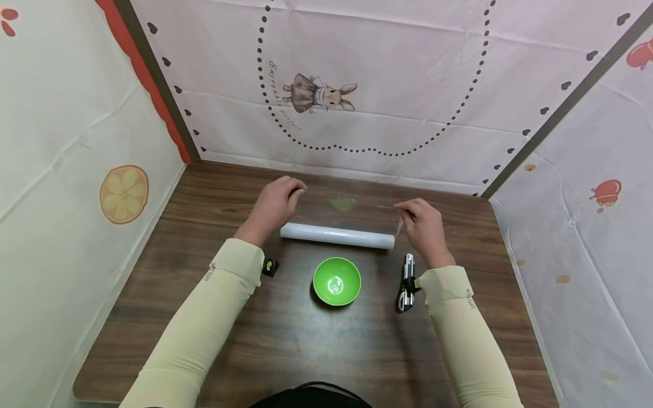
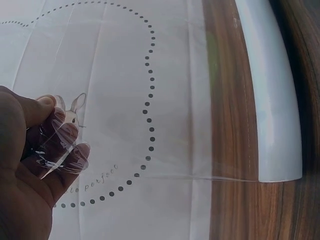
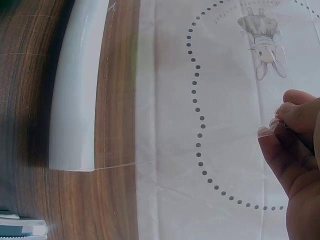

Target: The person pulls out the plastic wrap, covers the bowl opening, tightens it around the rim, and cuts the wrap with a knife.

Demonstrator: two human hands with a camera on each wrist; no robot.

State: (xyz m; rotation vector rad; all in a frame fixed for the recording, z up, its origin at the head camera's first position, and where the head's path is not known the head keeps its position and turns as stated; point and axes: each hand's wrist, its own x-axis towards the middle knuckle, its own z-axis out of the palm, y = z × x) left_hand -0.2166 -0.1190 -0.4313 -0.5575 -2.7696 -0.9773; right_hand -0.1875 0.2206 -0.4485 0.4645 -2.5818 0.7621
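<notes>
A white roll of cling film (image 1: 336, 235) lies crosswise on the table. From it a clear sheet stretches away, its edges visible as thin lines in both wrist views. My left hand (image 1: 272, 207) pinches one corner of the sheet, and the film (image 2: 65, 152) bunches and wrinkles over its fingers. At the other side, my right hand (image 1: 424, 226) pinches the opposite corner between thumb and fingertips. Both hands are raised beyond the roll, near its two ends. A green bowl (image 1: 336, 275) stands upright on the near side of the roll.
A utility knife (image 1: 407, 283) lies right of the bowl, partly under the right wrist's strap. Printed cloth walls (image 1: 388, 73) enclose the wooden table (image 1: 285, 340) at the back and both sides. A pale green patch shows on the table beyond the roll.
</notes>
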